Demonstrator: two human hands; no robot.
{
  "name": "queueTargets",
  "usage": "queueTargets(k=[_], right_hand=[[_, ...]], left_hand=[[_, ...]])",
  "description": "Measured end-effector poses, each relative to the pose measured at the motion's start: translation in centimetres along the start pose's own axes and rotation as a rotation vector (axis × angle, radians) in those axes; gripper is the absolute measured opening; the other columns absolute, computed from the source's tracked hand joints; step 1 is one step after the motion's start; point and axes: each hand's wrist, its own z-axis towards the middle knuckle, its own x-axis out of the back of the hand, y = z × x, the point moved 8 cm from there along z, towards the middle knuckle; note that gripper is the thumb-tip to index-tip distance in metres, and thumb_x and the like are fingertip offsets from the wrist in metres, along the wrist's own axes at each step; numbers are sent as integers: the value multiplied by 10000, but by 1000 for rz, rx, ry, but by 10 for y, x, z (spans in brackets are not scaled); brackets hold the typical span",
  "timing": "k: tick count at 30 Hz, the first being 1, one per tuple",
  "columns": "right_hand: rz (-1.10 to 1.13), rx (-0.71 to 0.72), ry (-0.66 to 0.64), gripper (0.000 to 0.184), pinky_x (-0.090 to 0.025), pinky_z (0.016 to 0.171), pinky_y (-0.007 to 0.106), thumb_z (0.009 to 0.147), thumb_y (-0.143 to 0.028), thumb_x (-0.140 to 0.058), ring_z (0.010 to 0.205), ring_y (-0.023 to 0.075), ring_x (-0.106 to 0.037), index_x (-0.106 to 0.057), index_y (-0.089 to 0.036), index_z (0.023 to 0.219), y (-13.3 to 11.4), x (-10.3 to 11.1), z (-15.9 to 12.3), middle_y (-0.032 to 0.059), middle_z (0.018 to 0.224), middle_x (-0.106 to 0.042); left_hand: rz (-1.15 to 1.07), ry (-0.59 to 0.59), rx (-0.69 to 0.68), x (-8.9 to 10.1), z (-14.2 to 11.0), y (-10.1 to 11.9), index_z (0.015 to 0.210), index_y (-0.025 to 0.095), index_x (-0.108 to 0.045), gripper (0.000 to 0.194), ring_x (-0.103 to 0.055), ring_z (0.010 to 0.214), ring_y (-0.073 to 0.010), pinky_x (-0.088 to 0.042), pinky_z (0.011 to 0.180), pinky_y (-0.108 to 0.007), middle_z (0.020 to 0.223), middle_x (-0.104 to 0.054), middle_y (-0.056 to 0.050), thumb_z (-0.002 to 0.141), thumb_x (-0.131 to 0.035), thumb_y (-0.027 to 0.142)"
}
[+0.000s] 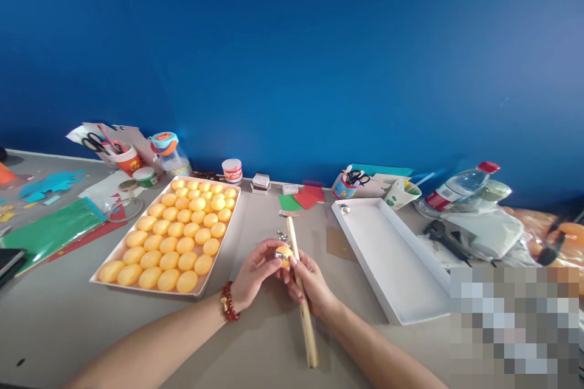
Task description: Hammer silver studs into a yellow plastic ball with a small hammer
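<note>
My left hand [256,272] pinches 1 orange ping-pong ball [285,253] with silvery pieces [279,256] against it, between the 2 white box trays. My right hand [311,279] holds the wooden-handled hammer [302,292], fingertips at the ball. To the left I see the tray of orange balls [199,295]; to the right, the shallow white tray [393,267] with shiny bits [344,209] in its far corner.

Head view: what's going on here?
The left hand holds a small orange ball with shiny silver pieces on it; the right hand meets it there, beside a wooden-handled hammer. Many orange balls fill a shallow white box at left; the long white tray at right holds one small silvery item.
</note>
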Motion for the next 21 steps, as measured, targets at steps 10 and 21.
queueTargets(k=[10, 21], right_hand=[[-84, 27, 42, 325, -297, 255, 109, 849, -453, -664, 282, 10, -384, -509, -169, 833, -5, 4, -1, -24, 611, -628], [-163, 58, 80, 328, -304, 256, 115, 821, -437, -695, 299, 17, -399, -499, -177, 863, -11, 0, -3, -49, 607, -600]], left_hand=[[-9, -8, -9, 1, 0, -1, 1163, 186, -557, 287, -608, 756, -150, -476, 757, -328, 1060, -645, -93, 893, -606, 273], [-58, -19, -13, -4, 3, 1, 1101, 185, -546, 230, -602, 727, -131, -485, 725, -309, 1106, -653, -100, 891, -606, 256]])
